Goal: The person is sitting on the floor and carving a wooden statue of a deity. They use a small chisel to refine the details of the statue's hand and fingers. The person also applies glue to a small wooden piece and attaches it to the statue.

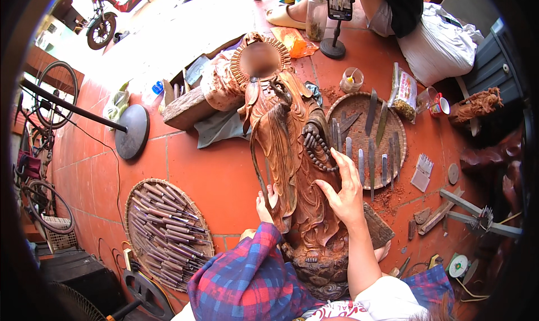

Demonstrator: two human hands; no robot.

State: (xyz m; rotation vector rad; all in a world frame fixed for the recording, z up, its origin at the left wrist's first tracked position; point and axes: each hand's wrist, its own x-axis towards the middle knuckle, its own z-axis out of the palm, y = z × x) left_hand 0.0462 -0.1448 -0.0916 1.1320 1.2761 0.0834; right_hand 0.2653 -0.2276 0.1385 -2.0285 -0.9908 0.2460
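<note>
A carved brown wooden statue (281, 130) in flowing robes lies tilted back before me, its upper end by a wrapped cushion (219, 85) on a wooden block (188, 108). My right hand (345, 195) is open over its lower robe, thumb and fingers spread. The fingertips are close to the carved bead string (319, 152); whether they touch is unclear. My left hand (265, 204) is at the statue's left edge, partly hidden by my raised knee in plaid cloth (241, 270). Its fingers show on both sides of a slender curved rod (256, 166) and seem closed on it.
Many wooden-handled carving tools fill a round woven tray (132, 239) at left. Flat metal blades lie on another woven tray (331, 110) at right. A phone (339, 4) on a stand and another person's leg (368, 4) are beyond. A round black lamp base (133, 131) stands left.
</note>
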